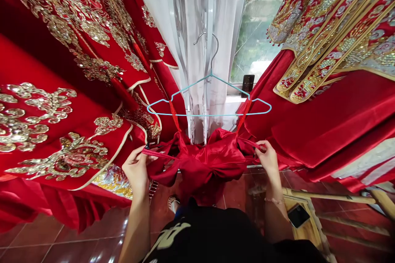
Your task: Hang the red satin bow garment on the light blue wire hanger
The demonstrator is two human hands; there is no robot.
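Observation:
A red satin garment (pixel 203 160) hangs by two thin straps from a light blue wire hanger (pixel 210 107), whose metal hook sits against a white sheer curtain (pixel 200 28). My left hand (pixel 137 168) pinches a red strap or tie at the garment's left side, fingers closed. My right hand (pixel 268 157) grips the garment's right edge near another strap, fingers closed too. The garment sags bunched between both hands.
Red gowns with gold embroidery (pixel 61 90) hang close on the left and on the right (pixel 333 49). A window (pixel 262 20) lies behind the curtain, a small dark device (pixel 247 84) on its sill. A wooden stool with a phone (pixel 298 215) stands lower right on red tiles.

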